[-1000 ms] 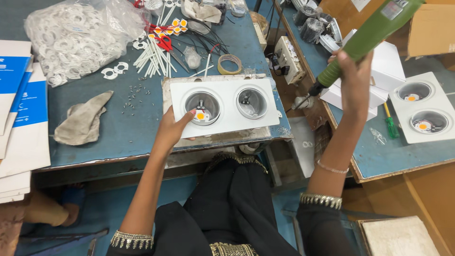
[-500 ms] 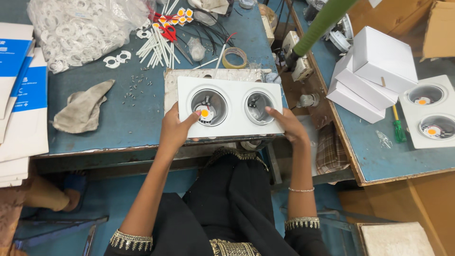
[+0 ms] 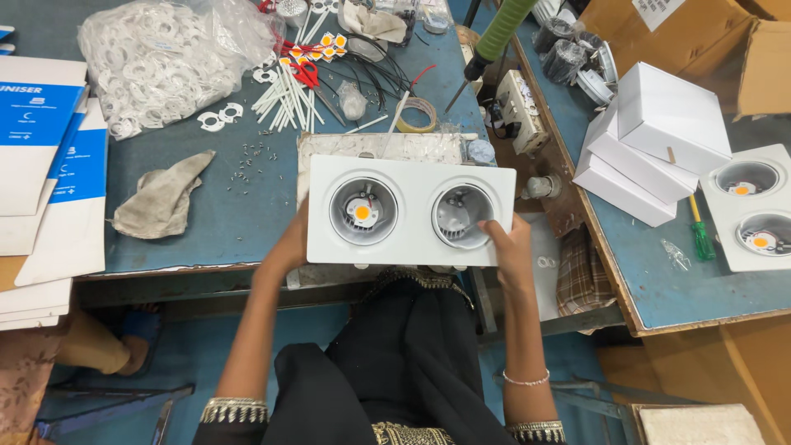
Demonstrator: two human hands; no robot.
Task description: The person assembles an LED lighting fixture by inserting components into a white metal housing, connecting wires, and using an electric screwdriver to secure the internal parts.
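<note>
I hold a white rectangular twin downlight housing (image 3: 409,175) lifted toward me over the edge of the blue worktable (image 3: 222,222). Its left cup carries a small orange LED chip (image 3: 362,212); the right cup (image 3: 461,216) shows only bare metal inside. My left hand (image 3: 290,245) grips the housing's left edge from below, mostly hidden behind it. My right hand (image 3: 504,244) grips the lower right corner, thumb reaching into the right cup. A green electric screwdriver (image 3: 493,41) hangs above the table's far right.
On the table lie a grey rag (image 3: 161,196), loose screws (image 3: 251,161), a bag of white rings (image 3: 156,58), tape roll (image 3: 416,115) and wires. White boxes (image 3: 659,140), a finished twin housing (image 3: 754,206) and a green hand screwdriver (image 3: 700,235) sit on the right bench.
My right hand let go of the hanging green screwdriver and came down to the housing's right side. Both hands have lifted the housing off the table toward me.
</note>
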